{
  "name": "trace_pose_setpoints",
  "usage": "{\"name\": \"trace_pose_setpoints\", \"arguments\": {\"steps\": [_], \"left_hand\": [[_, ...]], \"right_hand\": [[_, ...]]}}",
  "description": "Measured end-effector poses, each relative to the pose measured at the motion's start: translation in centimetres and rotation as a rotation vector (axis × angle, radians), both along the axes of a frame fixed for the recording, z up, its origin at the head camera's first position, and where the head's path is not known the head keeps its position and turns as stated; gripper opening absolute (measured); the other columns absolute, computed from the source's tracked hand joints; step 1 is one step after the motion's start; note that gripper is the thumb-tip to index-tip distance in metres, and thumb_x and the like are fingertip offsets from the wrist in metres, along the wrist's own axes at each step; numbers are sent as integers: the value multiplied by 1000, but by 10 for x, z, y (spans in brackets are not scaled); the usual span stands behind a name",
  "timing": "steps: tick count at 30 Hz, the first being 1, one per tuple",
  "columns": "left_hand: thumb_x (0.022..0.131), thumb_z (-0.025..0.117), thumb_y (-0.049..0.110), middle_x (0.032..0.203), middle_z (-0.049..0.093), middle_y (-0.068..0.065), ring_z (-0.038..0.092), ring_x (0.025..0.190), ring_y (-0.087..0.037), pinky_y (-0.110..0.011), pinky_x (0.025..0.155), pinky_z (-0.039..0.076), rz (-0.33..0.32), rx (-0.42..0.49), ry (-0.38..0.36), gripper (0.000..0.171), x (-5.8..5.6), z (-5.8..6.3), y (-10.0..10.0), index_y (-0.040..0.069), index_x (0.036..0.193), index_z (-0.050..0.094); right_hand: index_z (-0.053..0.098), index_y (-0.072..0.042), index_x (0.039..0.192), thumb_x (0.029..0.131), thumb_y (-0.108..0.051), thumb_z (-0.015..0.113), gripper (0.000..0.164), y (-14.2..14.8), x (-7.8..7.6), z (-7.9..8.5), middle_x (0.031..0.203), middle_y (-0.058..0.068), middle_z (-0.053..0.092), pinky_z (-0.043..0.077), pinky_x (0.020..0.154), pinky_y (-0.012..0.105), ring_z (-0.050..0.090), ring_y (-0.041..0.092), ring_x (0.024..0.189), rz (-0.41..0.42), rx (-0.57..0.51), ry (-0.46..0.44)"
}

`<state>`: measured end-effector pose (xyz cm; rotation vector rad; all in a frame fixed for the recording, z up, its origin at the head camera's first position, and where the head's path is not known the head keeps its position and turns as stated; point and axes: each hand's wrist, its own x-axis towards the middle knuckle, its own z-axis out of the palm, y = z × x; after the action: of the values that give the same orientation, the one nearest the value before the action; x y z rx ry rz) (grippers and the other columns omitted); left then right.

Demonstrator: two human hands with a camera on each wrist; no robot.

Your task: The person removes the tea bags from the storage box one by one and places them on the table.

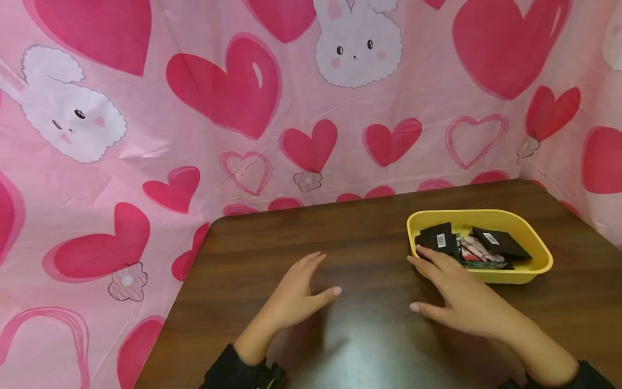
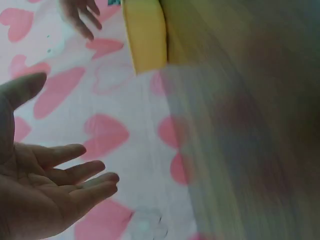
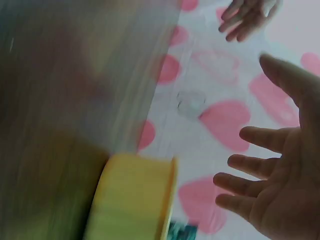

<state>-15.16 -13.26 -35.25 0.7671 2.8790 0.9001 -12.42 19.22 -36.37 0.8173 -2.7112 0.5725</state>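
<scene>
My left hand (image 1: 298, 297) hovers over the left half of the wooden table, thumb spread from loosely straight fingers, with nothing in it. On the right, my right hand (image 1: 461, 297) reaches in front of a yellow tub (image 1: 520, 276), its fingers overlapping the tub's near-left rim in the head view. Inside the tub lie several flat packets; one black packet (image 1: 434, 240) with a white label leans at the left, another black packet (image 1: 502, 243) at the right. Between them are patterned packets (image 1: 476, 249). In the right wrist view the right palm (image 3: 285, 185) holds nothing.
The brown wooden table (image 1: 340, 237) meets a pink cloth (image 1: 272, 108) with hearts and rabbit faces along its back and left edges. Dark sleeves (image 1: 238, 370) cover both forearms near the wrists.
</scene>
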Motion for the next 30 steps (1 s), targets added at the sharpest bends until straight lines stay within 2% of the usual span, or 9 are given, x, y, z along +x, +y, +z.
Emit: {"name": "trace_pose_setpoints", "arguments": {"steps": [6,12,16,18,19,22,25,27,30], "left_hand": [[89,64,40,137,52,-11,49,125,-24,-41,102,43,-88,119,-266,59,-47,3,49,7,135,51],[92,64,26,122,63,-11,61,108,-23,-37,96,50,-56,387,-618,44,-94,10,124,-2,125,59],[95,58,14,123,61,-20,58,115,-33,-39,97,48,-20,553,-795,39,-117,16,172,-11,125,53],[95,57,11,123,60,-20,57,116,-33,-36,96,49,-11,513,-758,39,-125,18,195,-10,127,52],[95,56,11,123,61,-18,59,114,-29,-32,94,50,-22,437,-690,38,-129,18,205,-8,127,53],[93,58,15,115,64,-5,60,98,-15,-18,82,49,-61,29,-391,33,-138,13,231,1,123,60],[88,63,19,99,62,4,52,84,-9,-16,69,41,-115,-362,-133,23,-144,4,248,9,108,66],[85,69,22,91,58,6,51,81,-9,-17,68,40,-160,-500,-68,17,-147,-3,255,14,99,66],[79,77,26,87,60,8,53,83,-7,-17,72,42,-204,-574,-44,21,-148,-10,261,17,95,67]], "right_hand": [[51,3,129,88,-34,67,58,43,-38,13,129,29,50,40,91,64,48,47,115,-142,-126,-171],[47,12,129,100,-32,48,52,80,-86,22,120,35,54,49,87,56,55,46,104,-280,-259,-422],[50,14,125,100,-24,46,46,87,-114,18,116,35,55,52,84,46,56,41,101,-313,-299,-481],[51,16,122,99,-18,46,41,87,-126,16,115,36,55,54,79,40,59,38,96,-314,-314,-505],[51,18,121,98,-14,47,39,86,-131,14,113,36,55,56,76,38,60,36,93,-312,-315,-515],[54,20,115,94,-8,51,35,83,-143,11,105,34,59,56,69,34,61,29,81,-301,-294,-539],[60,18,108,88,-8,59,34,77,-151,9,98,28,64,53,62,33,60,24,75,-276,-186,-517],[65,15,103,82,-10,64,33,74,-153,9,96,25,66,51,63,36,59,25,75,-256,-101,-499],[70,9,95,76,-11,70,27,71,-156,8,91,21,68,52,69,41,58,25,77,-245,2,-486]]}}
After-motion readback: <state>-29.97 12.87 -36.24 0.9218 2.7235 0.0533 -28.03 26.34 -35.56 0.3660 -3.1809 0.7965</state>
